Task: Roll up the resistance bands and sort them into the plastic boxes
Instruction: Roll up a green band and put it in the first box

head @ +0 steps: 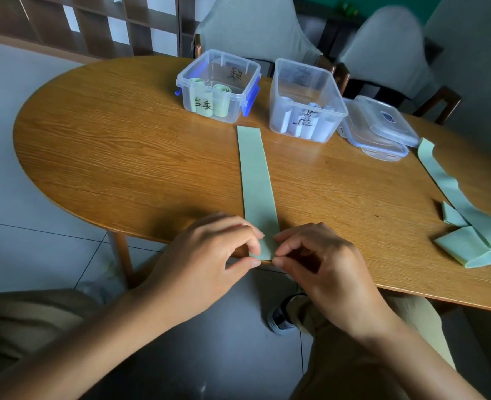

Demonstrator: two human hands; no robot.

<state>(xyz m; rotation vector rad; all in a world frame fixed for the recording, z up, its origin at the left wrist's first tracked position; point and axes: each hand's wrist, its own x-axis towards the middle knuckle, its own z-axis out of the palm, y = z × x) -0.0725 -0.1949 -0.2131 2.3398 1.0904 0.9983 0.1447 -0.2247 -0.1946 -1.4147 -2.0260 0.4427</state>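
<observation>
A pale green resistance band lies flat and straight on the wooden table, running from the boxes toward me. My left hand and my right hand both pinch its near end at the table's front edge. A clear plastic box with blue clips holds rolled green bands. To its right, a second clear box holds rolled pale blue bands. Both boxes carry handwritten labels.
Two clear lids are stacked right of the boxes. Another green band lies loosely folded at the table's right edge. Two covered chairs stand behind the table. My knees are under the front edge.
</observation>
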